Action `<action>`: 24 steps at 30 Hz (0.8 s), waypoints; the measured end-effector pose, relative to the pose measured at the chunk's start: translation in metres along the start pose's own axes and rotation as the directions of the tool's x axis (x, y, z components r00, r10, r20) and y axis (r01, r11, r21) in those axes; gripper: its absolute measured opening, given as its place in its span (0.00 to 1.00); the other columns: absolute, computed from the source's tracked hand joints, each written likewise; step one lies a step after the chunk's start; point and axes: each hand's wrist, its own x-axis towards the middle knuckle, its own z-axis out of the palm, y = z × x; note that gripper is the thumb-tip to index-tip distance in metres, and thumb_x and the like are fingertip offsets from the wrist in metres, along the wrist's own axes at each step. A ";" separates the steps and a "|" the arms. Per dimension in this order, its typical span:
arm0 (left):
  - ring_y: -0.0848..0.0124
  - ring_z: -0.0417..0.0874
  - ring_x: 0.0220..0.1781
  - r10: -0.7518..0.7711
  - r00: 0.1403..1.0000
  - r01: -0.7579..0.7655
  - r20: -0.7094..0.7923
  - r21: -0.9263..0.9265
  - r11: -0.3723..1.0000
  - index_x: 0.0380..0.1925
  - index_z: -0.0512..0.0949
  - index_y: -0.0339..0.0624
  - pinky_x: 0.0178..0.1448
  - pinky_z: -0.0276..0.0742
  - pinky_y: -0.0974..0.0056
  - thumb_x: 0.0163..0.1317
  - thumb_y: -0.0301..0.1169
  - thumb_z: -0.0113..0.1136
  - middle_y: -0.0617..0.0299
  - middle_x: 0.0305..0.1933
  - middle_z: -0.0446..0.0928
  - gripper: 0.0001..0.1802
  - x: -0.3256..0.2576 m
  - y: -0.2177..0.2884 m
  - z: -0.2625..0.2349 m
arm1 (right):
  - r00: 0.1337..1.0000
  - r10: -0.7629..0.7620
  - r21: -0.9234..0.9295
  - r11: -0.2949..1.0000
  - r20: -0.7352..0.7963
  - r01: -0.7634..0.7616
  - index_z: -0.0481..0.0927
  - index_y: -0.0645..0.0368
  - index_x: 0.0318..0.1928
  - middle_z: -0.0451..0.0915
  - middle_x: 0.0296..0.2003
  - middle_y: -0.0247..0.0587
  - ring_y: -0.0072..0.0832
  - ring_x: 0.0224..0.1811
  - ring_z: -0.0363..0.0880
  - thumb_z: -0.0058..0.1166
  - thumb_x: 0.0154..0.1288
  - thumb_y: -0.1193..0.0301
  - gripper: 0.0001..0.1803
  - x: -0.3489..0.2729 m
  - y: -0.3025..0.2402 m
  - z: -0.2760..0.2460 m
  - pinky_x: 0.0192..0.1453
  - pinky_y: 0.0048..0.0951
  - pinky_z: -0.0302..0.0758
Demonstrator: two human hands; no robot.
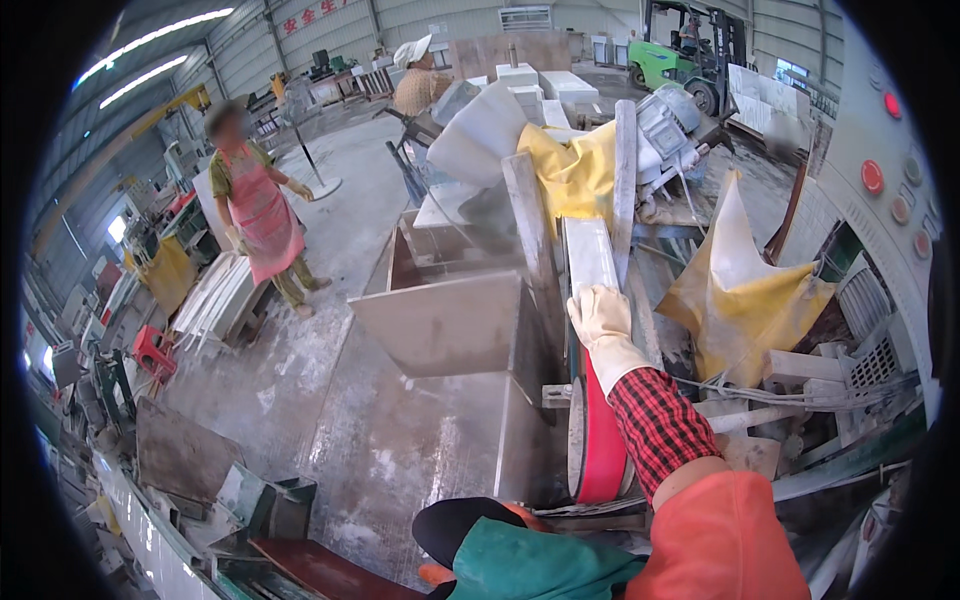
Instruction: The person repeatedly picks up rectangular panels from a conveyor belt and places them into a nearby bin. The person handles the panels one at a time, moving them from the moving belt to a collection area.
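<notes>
My right hand (603, 318), in a cream rubber glove with a red-and-black checked cuff, is closed over the near end of a long, pale, narrow slab (590, 252). The slab lies lengthwise on a narrow machine with a red belt (604, 450). Its far end reaches a yellow sheet (572, 170) hung between two upright boards. My left hand is not visible; a teal cloth (530, 562) and a dark rounded shape cover the lower middle.
A grey metal trough (440, 325) stands left of the belt. Another yellow sheet (745, 300) and cables are on the right, below a control panel (890, 150). A person in a pink apron (262, 205) stands at left; a green forklift (685, 60) is behind.
</notes>
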 end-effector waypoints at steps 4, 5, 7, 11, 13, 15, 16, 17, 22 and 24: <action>0.46 0.74 0.68 0.012 1.000 -0.012 -0.003 -0.004 1.000 0.65 0.76 0.38 0.74 0.68 0.49 0.79 0.39 0.50 0.43 0.66 0.76 0.22 0.004 0.008 -0.003 | 0.998 -0.034 -0.040 0.999 -0.053 0.032 0.82 0.53 0.47 0.84 0.45 0.41 0.39 0.53 0.81 0.55 0.68 0.52 0.19 0.000 0.007 0.008 0.59 0.44 0.73; 0.46 0.74 0.68 0.010 1.000 -0.010 -0.003 -0.008 1.000 0.64 0.76 0.38 0.73 0.68 0.49 0.78 0.39 0.50 0.43 0.66 0.76 0.22 0.005 0.010 -0.004 | 0.993 -0.071 -0.062 0.996 -0.096 0.065 0.82 0.52 0.50 0.83 0.48 0.39 0.37 0.56 0.80 0.54 0.68 0.51 0.21 -0.002 0.009 0.014 0.62 0.44 0.71; 0.46 0.75 0.67 -0.007 1.000 0.007 -0.005 -0.015 1.000 0.64 0.77 0.38 0.73 0.69 0.49 0.78 0.39 0.50 0.42 0.65 0.77 0.22 0.003 0.016 -0.008 | 0.991 -0.095 -0.091 0.992 -0.099 0.086 0.80 0.51 0.54 0.80 0.53 0.36 0.33 0.61 0.76 0.54 0.69 0.50 0.23 -0.005 0.010 0.017 0.65 0.44 0.67; 0.46 0.76 0.65 -0.019 1.000 0.019 0.001 -0.049 0.999 0.62 0.78 0.37 0.72 0.70 0.49 0.78 0.38 0.51 0.41 0.63 0.78 0.21 0.001 0.021 -0.016 | 0.999 -0.051 -0.117 0.992 0.007 0.052 0.78 0.50 0.59 0.77 0.57 0.34 0.31 0.65 0.71 0.52 0.70 0.50 0.25 -0.009 0.002 0.015 0.66 0.46 0.64; 0.46 0.77 0.64 -0.011 1.000 0.011 -0.004 -0.057 0.998 0.60 0.79 0.36 0.71 0.71 0.49 0.78 0.37 0.51 0.41 0.62 0.79 0.20 0.003 0.022 -0.015 | 0.998 -0.054 -0.118 0.992 0.008 0.055 0.78 0.50 0.59 0.77 0.56 0.34 0.31 0.65 0.71 0.53 0.70 0.50 0.25 -0.010 0.004 0.015 0.66 0.46 0.64; 0.46 0.78 0.62 0.028 0.999 -0.029 -0.037 -0.041 0.999 0.58 0.80 0.35 0.69 0.73 0.49 0.77 0.36 0.52 0.40 0.59 0.80 0.19 0.004 0.021 -0.013 | 0.999 -0.053 -0.101 0.994 -0.001 0.052 0.78 0.50 0.59 0.76 0.55 0.34 0.32 0.64 0.71 0.53 0.69 0.50 0.24 -0.012 0.003 0.012 0.68 0.47 0.63; 0.47 0.78 0.62 0.035 0.999 -0.036 -0.040 -0.032 0.999 0.58 0.80 0.35 0.69 0.73 0.49 0.77 0.36 0.52 0.40 0.59 0.80 0.19 0.005 0.017 -0.012 | 0.999 -0.049 -0.092 0.995 0.004 0.049 0.78 0.50 0.58 0.76 0.55 0.34 0.32 0.64 0.71 0.53 0.69 0.50 0.24 -0.013 0.002 0.010 0.69 0.47 0.62; 0.47 0.78 0.62 0.038 0.999 -0.039 -0.038 -0.023 0.999 0.58 0.80 0.35 0.69 0.73 0.49 0.77 0.36 0.52 0.40 0.59 0.80 0.19 0.005 0.017 -0.011 | 0.999 -0.046 -0.083 0.995 0.009 0.047 0.78 0.50 0.58 0.76 0.55 0.35 0.32 0.63 0.71 0.53 0.69 0.50 0.24 -0.014 0.000 0.008 0.70 0.48 0.62; 0.47 0.78 0.62 0.055 0.998 -0.054 -0.030 0.003 0.999 0.57 0.80 0.35 0.69 0.73 0.49 0.77 0.36 0.52 0.40 0.59 0.80 0.19 0.009 0.011 -0.002 | 0.996 -0.070 -0.064 0.996 -0.047 0.067 0.78 0.51 0.55 0.76 0.54 0.35 0.33 0.62 0.70 0.54 0.68 0.51 0.23 -0.020 0.002 0.008 0.68 0.48 0.63; 0.47 0.78 0.62 0.058 0.998 -0.058 -0.023 0.012 0.998 0.57 0.80 0.35 0.69 0.73 0.49 0.77 0.36 0.52 0.40 0.59 0.80 0.19 0.011 0.008 0.000 | 0.997 -0.065 -0.058 0.996 -0.046 0.062 0.78 0.51 0.55 0.75 0.54 0.35 0.33 0.62 0.70 0.54 0.68 0.51 0.23 -0.022 0.000 0.006 0.69 0.49 0.62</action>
